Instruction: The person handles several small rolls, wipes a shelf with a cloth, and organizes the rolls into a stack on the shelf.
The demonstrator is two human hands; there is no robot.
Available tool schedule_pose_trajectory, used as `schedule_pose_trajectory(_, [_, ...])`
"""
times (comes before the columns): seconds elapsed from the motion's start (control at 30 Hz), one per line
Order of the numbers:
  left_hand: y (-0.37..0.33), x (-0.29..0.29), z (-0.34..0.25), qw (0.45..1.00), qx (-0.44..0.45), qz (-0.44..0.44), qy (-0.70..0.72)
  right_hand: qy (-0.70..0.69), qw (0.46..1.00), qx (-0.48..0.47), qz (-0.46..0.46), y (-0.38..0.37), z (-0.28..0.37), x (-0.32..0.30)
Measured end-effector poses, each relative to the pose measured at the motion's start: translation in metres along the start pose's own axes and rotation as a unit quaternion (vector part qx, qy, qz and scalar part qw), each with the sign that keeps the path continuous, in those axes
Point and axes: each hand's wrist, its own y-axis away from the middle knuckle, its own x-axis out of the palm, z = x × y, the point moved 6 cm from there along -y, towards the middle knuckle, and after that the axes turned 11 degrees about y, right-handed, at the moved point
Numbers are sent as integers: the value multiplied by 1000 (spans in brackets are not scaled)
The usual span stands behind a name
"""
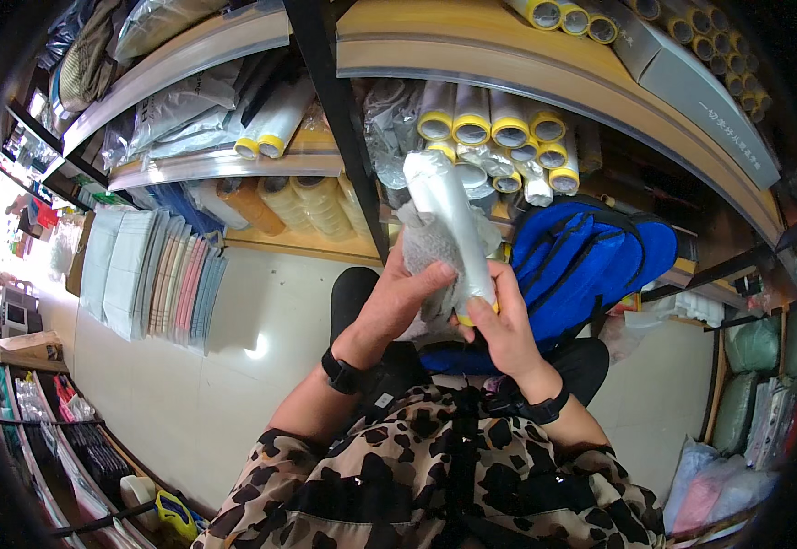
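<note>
A roll of clear plastic film (456,206) with a yellow end is held at a tilt before me, its far end toward the shelf. My right hand (505,322) grips its near end, thumb on top. In my left hand (396,297) is a grey cloth (428,245), pressed against the roll's left side with the thumb over it. Part of the cloth hangs below the hands. Just beyond, similar yellow-ended rolls (492,123) lie stacked on the shelf.
A blue backpack (590,256) stands right of my hands, against the shelving. Stacks of folded packages (156,274) sit on the tiled floor (261,366) at left. Wide tape rolls (302,206) line the low left shelf. A grey box (691,101) rests on the upper right shelf.
</note>
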Motion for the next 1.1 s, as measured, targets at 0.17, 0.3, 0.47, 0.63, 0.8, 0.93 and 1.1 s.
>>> schedule_pose_trajectory(0.17, [4, 2, 14, 998, 34, -40, -26, 518, 780, -264, -232, 15, 47, -2])
schedule_pose_trajectory(0.3, [2, 1, 2, 994, 73, -81, 24, 550, 765, -264, -205, 13, 55, 10])
schedule_pose_trajectory(0.47, [-2, -3, 4, 991, 65, -110, 50, 560, 757, -277, -190, 17, 50, 9])
schedule_pose_trajectory(0.63, [-2, -9, 11, 995, 47, -76, 37, 295, 923, -188, -162, 15, 40, -12])
schedule_pose_trajectory(0.8, [-1, -4, 15, 1000, -4, -8, 28, -105, 991, -77, -28, 5, 21, -12])
schedule_pose_trajectory(0.93, [-3, -5, 14, 999, -39, 17, 10, -34, 997, -65, -33, 5, 21, -14])
schedule_pose_trajectory(1.1, [-2, -9, 16, 1000, -3, -10, 3, 423, 862, -216, -176, 12, 46, -16])
